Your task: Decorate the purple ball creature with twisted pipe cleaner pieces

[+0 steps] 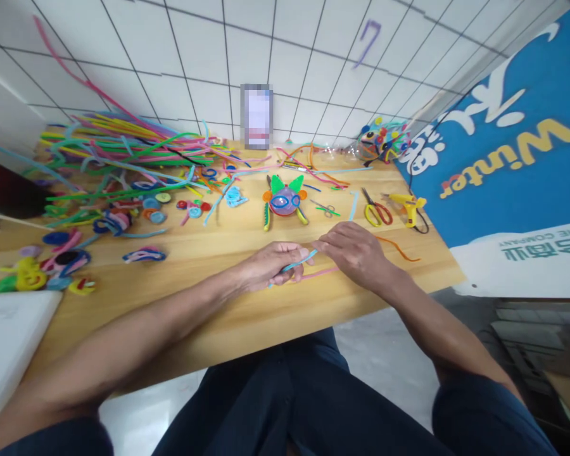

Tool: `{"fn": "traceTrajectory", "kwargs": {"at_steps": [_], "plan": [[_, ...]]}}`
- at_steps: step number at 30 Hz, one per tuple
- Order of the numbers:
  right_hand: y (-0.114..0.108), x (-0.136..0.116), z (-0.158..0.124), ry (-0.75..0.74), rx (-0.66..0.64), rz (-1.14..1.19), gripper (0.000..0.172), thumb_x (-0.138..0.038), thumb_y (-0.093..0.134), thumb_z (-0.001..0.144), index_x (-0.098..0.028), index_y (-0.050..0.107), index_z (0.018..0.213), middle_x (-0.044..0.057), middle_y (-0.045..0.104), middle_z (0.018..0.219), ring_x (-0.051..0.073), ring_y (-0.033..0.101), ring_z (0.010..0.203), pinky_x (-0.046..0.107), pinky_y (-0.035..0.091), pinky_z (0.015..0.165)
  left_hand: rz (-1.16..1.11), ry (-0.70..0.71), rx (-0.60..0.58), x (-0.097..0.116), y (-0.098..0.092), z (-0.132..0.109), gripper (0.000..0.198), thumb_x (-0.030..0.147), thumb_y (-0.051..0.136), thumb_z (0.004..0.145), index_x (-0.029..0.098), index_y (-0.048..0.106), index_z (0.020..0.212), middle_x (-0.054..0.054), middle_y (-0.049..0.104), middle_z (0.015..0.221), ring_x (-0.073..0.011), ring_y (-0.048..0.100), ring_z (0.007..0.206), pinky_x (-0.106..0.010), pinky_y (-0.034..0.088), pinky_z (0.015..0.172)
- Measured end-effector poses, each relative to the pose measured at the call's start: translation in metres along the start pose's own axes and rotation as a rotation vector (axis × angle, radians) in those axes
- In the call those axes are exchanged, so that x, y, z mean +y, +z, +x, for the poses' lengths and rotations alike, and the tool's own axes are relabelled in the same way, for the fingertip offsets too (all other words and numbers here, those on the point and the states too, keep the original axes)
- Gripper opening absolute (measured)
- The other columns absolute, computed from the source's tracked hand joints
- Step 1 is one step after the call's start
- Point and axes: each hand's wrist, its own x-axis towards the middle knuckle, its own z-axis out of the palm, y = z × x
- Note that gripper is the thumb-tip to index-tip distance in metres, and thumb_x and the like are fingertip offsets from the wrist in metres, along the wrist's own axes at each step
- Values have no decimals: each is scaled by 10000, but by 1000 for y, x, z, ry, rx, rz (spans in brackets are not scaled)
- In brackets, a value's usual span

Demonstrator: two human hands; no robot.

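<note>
far left, at the frame edge: a dark red object (12,190), partly cut off. below it on the wooden table (209,335), a white box (16,345), also cut by the frame. just behind the box, a cluster of small craft pieces (31,273), one yellow with a smiling face. farther back, a large heap of fuzzy sticks (137,142) in many colours, against the tiled wall (194,38). in front of the heap, a small oval coil (144,254) lies apart on the wood.

centre: a phone (257,117), blurred, stands upright at the wall. in front of it, a toy (287,199) with a purple body, green ears and blue eye rings. nearer the table's front edge, the left hand (278,263) pinches a light-blue strip (300,261) between thumb and fingers. the strip slants up to the right hand (351,250), whose bent fingers grip its upper end; those fingertips are partly hidden. a pink strip (320,273) runs below the two hands; cannot tell whether either touches it.

right: red-and-yellow scissors (379,214) lie beyond the right hand, beside a yellow glue gun (410,206). an orange strip (401,247) lies nearer. behind, a clear bag (387,140) of colourful bits. far right, a blue banner (513,126).
</note>
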Motion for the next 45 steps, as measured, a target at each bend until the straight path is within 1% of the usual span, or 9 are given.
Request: {"fn": "traceTrajectory", "kwargs": {"at_steps": [8,11,14,18,21,25,35,41,45], "plan": [[-3,-3,20,-28,-71,-60,372,-248,453,1110,-312,802,998,40,799,932,227,676,883,449,515,909,-202,49,51,-15,1,0,506,643,798,837,176,667,984,96,445,484,-42,262,333,-193,177,354],[-4,-4,12,-11,69,-72,262,-273,552,1083,-329,802,1025,34,806,1049,240,687,1014,453,506,969,-217,90,69,-12,3,-1,527,604,886,765,185,659,989,108,423,489,-42,268,357,-186,192,365],[-2,-7,-7,238,345,-6,128,-370,695,1014,-312,807,995,54,789,1003,253,686,973,441,518,910,-237,99,116,-9,4,-2,512,587,909,740,190,633,911,111,403,482,-41,256,371,-181,187,371],[13,-9,-26,669,311,629,444,-663,678,953,-238,769,864,8,634,668,172,565,616,333,451,613,-256,71,139,-9,9,-1,470,554,896,773,183,632,892,114,395,487,-39,245,376,-179,174,373],[27,-5,-24,756,253,1160,563,-770,745,828,-212,738,902,-35,557,608,117,446,518,282,352,533,-252,15,112,-9,18,1,475,539,903,777,161,671,949,116,399,488,-35,249,370,-180,189,370],[35,3,-16,793,348,1409,500,-659,893,730,-201,723,836,-57,525,550,88,415,496,251,309,519,-256,-38,100,-11,34,6,481,543,880,811,135,707,999,119,388,511,-23,231,369,-177,182,370],[32,21,-37,682,331,1128,561,-735,796,793,-179,760,736,16,693,613,112,578,528,242,446,521,-191,-87,238,-33,67,25,512,591,873,790,137,703,953,128,344,499,-33,217,400,-181,191,384],[23,39,-36,643,325,1089,591,-761,755,804,-176,760,720,13,670,568,102,546,479,237,440,489,-180,-145,288,-31,78,35,391,508,805,878,144,677,941,114,387,507,-33,248,379,-192,182,406],[21,56,-34,670,394,1096,606,-771,754,793,-169,766,722,17,666,562,98,538,473,232,424,475,-155,-115,293,-32,78,37,455,533,853,793,136,695,949,105,429,510,-32,269,379,-201,190,415]]}}
